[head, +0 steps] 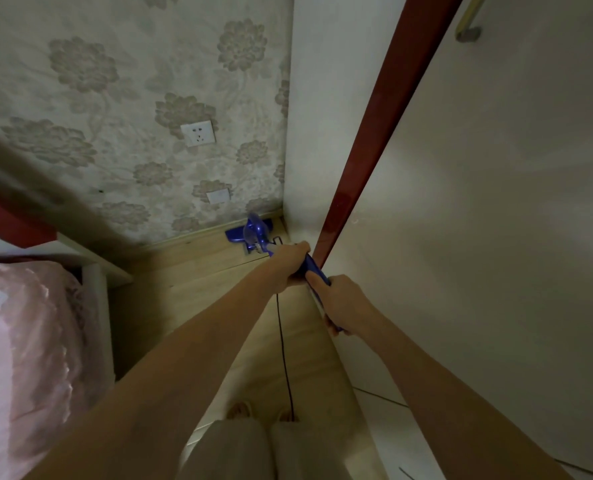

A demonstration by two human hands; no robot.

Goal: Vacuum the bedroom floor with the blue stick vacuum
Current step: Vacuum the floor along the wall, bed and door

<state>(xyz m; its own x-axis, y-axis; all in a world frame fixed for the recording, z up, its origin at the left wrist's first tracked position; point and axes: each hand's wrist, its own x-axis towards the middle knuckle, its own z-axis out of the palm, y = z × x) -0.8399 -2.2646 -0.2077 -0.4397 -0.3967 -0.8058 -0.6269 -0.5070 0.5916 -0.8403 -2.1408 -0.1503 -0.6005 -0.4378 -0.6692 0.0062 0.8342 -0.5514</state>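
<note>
Standing with feet close together on the pale wood-plank floor, beige trouser legs right at the bottom of the view, probably because the strip between bed and wardrobe is so narrow. Letting the thin black power cord trail straight down past the feet, likely keeping it behind the head rather than under it.

Gripping the blue stick vacuum two-handed: right hand nearer, fingers wrapped round the top end of the handle, left hand further down the shaft, fingers clenched round it too. Splitting the hands like that seems to be for steering at full arm's reach.

Passing the pink satin bedcover and white bed frame on the left, the white wardrobe door with dark red edge strip tight on the right.

Reaching the blue floor head right into the far corner, just beside the wooden skirting board under the floral wallpaper and its white wall socket. Looking like corner work, mid-job, rest of the floor progress not tellable.
</note>
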